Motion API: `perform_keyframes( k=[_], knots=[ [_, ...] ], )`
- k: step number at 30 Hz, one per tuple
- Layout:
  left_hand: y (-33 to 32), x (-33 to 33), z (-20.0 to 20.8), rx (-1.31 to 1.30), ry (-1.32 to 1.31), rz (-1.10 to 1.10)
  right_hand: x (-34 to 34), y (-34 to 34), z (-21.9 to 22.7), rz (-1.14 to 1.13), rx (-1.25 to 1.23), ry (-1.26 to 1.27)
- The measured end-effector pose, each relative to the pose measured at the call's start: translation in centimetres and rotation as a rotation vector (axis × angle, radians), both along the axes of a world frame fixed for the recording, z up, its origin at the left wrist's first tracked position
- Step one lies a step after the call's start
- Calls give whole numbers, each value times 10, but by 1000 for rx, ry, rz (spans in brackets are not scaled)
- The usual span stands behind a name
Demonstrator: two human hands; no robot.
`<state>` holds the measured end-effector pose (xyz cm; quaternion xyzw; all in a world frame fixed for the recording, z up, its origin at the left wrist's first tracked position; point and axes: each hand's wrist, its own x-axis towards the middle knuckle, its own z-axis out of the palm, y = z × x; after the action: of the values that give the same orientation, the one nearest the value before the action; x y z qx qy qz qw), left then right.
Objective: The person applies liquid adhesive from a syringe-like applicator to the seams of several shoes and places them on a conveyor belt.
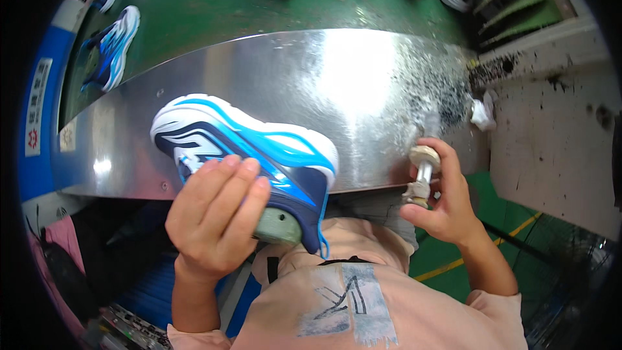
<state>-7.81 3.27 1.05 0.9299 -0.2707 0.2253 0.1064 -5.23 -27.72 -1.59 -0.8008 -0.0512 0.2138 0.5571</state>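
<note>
Left grip [214, 215] pinches blue-white shoe [256, 146], right grip [448, 202] pinches spool-shaped tool [424, 172]; tilted shoe could slip if left grip slackens.

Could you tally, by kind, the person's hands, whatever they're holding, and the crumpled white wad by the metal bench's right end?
Hands: 2, the left hand and the right hand
Held shoes: 1, a blue-and-white shoe
Held tools: 1, a spool-shaped tool
Wads: 1, the crumpled white wad
Total: 5
</note>
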Motion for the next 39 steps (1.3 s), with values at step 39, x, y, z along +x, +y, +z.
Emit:
perform_keyframes(
  k=[39],
  knots=[
    [4, -34, -39, -217, -152, -51, 93, 230, 97, 469, 478, 772]
  ],
)
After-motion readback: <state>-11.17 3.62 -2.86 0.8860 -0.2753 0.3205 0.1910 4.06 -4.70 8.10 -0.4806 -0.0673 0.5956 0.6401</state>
